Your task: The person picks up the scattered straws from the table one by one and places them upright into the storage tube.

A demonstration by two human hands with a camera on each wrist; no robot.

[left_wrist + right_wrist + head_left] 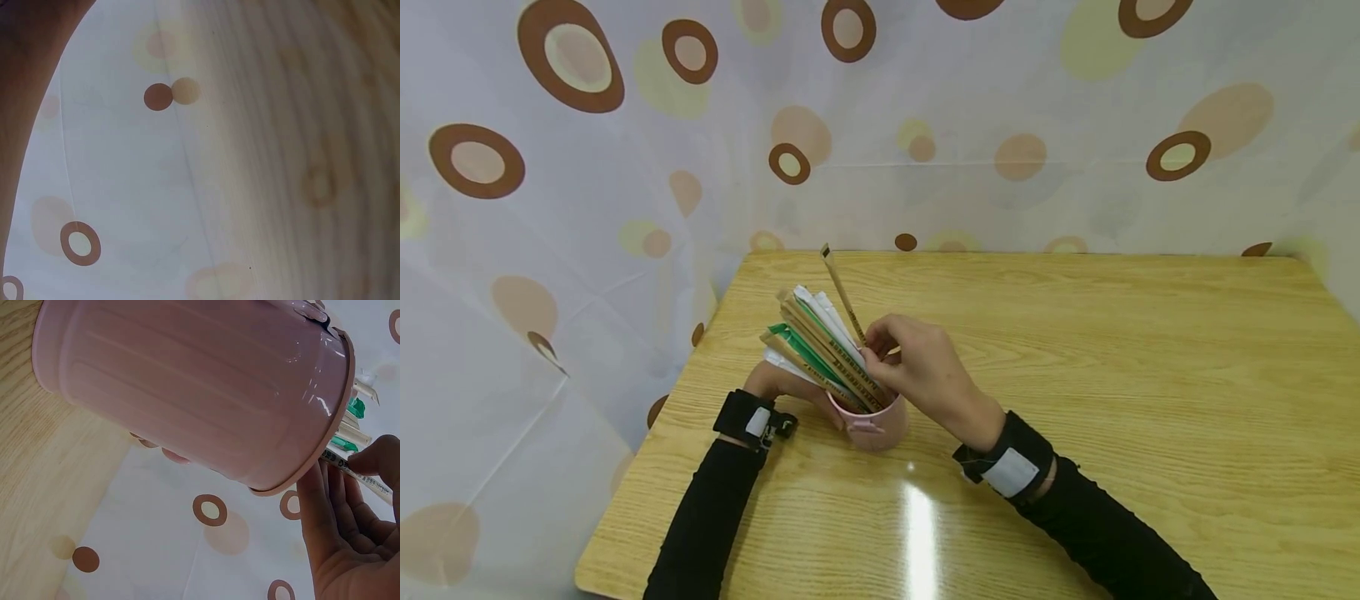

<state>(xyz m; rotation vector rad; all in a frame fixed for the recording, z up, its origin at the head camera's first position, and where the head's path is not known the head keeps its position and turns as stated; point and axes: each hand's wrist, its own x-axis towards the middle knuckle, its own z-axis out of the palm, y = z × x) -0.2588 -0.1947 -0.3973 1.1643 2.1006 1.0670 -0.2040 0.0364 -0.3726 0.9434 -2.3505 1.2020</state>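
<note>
A ribbed pink cup [882, 430] stands on the table, full of long slim straws [835, 354] in brown, white and green paper wrappers. My left hand [790, 385] holds the cup from its left side, its fingers partly hidden behind the cup and straws. At the rim, my right hand [917, 367] pinches one brown printed wrapped straw [844, 292] between thumb and forefinger; it rises higher than the others. In the right wrist view the cup [187, 394] looms close, with that straw [369, 481] crossing the right fingers [340, 515].
The wood-grain table [1112, 375] stretches far to the right of the cup. A patterned cloth [955, 108] hangs behind it and along the left side. Both wrists wear black straps [1011, 462]. Mostly cloth and table fill the left wrist view.
</note>
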